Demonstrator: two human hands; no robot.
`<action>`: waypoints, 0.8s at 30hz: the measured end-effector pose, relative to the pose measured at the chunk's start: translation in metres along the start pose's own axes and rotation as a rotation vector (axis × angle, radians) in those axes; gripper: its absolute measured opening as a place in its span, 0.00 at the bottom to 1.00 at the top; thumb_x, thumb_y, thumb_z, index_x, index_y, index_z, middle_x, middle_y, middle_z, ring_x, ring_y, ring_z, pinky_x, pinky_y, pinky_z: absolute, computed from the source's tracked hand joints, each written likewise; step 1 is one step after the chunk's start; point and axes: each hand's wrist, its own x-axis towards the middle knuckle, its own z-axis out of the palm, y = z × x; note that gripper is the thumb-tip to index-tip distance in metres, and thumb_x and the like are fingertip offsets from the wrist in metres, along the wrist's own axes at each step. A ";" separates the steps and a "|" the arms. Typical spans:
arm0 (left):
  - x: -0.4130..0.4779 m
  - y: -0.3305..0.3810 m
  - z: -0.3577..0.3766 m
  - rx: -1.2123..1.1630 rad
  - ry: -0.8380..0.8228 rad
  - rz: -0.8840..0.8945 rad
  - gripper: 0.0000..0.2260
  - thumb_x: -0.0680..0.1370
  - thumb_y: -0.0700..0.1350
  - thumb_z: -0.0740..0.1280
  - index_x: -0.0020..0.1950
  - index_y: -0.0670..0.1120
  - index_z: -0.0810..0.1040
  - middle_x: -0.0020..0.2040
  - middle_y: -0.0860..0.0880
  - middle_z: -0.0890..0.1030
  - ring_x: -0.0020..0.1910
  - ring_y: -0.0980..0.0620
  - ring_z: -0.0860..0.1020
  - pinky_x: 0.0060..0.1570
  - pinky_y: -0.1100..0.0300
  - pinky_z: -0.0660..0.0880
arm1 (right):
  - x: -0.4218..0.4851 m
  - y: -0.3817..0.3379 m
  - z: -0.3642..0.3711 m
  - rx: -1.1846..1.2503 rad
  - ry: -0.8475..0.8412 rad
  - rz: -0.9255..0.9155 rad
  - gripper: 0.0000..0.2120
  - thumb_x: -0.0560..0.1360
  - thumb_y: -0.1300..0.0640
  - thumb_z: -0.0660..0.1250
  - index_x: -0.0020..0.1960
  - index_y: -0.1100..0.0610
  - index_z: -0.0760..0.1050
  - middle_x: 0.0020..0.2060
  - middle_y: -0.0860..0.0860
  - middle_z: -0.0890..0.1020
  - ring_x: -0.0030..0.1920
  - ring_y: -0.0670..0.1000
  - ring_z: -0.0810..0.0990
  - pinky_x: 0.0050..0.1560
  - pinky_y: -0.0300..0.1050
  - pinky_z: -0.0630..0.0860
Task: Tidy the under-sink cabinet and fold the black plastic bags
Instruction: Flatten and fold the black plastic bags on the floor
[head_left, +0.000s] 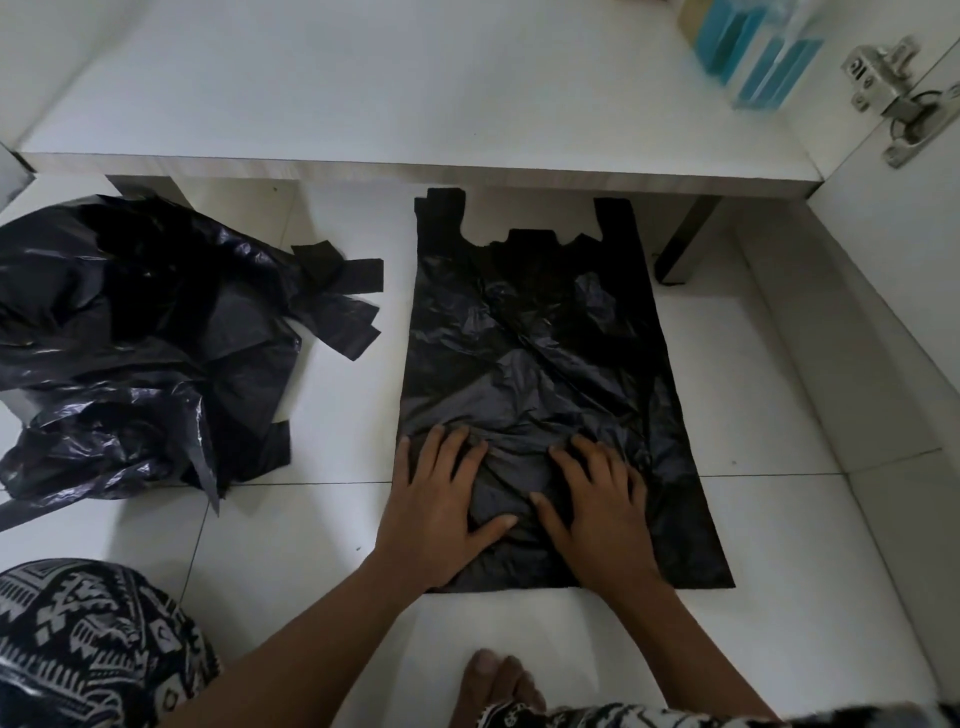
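Both hands, left hand (441, 499) and right hand (597, 499), press straight fingers (457, 447) flat on the black bag (545, 338) spread on the floor (337, 415), likely smoothing it for folding; unfolded pile (130, 338) waits left.

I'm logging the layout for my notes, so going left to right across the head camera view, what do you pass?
Crumpled pile of black bags → left hand → right hand, both pressing flat on the spread-out black bag → blurred blue package → metal hinge.
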 end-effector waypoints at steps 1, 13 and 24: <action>-0.002 -0.002 0.002 0.000 -0.003 0.011 0.38 0.76 0.74 0.55 0.75 0.49 0.70 0.75 0.45 0.69 0.77 0.43 0.63 0.74 0.36 0.57 | -0.003 0.003 0.001 0.004 0.004 -0.005 0.28 0.77 0.34 0.54 0.71 0.46 0.68 0.72 0.51 0.68 0.72 0.55 0.64 0.71 0.59 0.57; -0.004 -0.003 0.005 0.035 0.007 0.046 0.40 0.75 0.75 0.54 0.78 0.51 0.66 0.79 0.45 0.64 0.79 0.43 0.59 0.75 0.35 0.53 | 0.008 0.000 0.005 -0.089 -0.061 -0.002 0.29 0.80 0.34 0.46 0.78 0.43 0.56 0.79 0.47 0.55 0.79 0.53 0.51 0.74 0.68 0.46; 0.022 0.006 -0.042 -0.164 -0.243 -0.108 0.46 0.68 0.82 0.45 0.80 0.58 0.54 0.80 0.53 0.58 0.79 0.50 0.53 0.77 0.40 0.46 | 0.008 0.099 -0.034 0.038 -0.053 0.339 0.36 0.75 0.27 0.40 0.78 0.41 0.50 0.79 0.44 0.52 0.79 0.52 0.44 0.71 0.74 0.39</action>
